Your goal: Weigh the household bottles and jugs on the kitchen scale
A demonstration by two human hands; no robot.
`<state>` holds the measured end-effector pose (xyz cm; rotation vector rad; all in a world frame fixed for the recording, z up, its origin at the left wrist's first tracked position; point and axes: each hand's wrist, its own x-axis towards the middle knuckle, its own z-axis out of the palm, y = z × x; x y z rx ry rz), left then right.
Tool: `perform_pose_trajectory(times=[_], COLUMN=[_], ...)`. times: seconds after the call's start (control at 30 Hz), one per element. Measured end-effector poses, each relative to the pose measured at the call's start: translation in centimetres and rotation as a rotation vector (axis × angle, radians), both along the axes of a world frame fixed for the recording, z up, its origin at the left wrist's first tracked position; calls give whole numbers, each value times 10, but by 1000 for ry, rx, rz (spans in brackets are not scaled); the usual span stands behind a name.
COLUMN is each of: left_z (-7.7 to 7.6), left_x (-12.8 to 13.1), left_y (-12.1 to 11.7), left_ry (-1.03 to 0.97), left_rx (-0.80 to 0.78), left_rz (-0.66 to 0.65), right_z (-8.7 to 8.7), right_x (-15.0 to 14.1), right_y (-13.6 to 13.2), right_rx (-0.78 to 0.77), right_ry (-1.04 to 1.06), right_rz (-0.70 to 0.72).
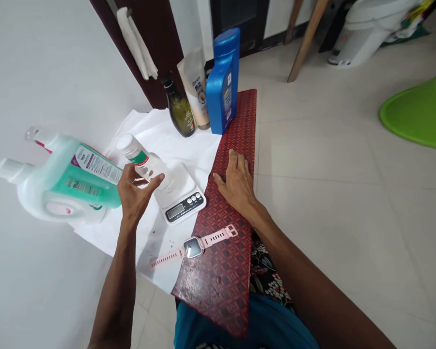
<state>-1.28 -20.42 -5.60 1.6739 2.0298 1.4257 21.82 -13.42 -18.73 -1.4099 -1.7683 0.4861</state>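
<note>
Covering part of the red patterned table (218,286): white cloth (199,152). Green-liquid jug (63,179) at the cloth's left side. Right hand (237,182) laid on the table, thumb parted from fingers. Left hand (136,191) at the clear bottle (140,157), thumb and fingers spread; contact unclear. White scale (183,206) beneath the upright, white-capped clear bottle. Pink-strapped watch (193,247) straddles the cloth's edge.

One scale (183,196), one watch (193,247) (pink-strapped)
</note>
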Motion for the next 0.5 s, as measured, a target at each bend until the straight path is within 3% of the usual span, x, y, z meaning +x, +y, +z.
perform_pose_trajectory(times=[0.2, 0.3, 0.4, 0.5], left_z=[-11, -18, -35, -58], left_x=[-10, -32, -62, -84], left_y=[-6, -5, 7, 31], left_ry=[-19, -194, -395, -256], left_rx=[-11, 8, 43, -109], left_rz=[-63, -90, 64, 140], right_z=[-3, -5, -1, 21], right_x=[-1, 4, 13, 11], right_y=[-1, 2, 4, -1], right_rx=[3, -31, -132, -225], right_ry=[-39, 27, 187, 308], right_rz=[-6, 11, 28, 43])
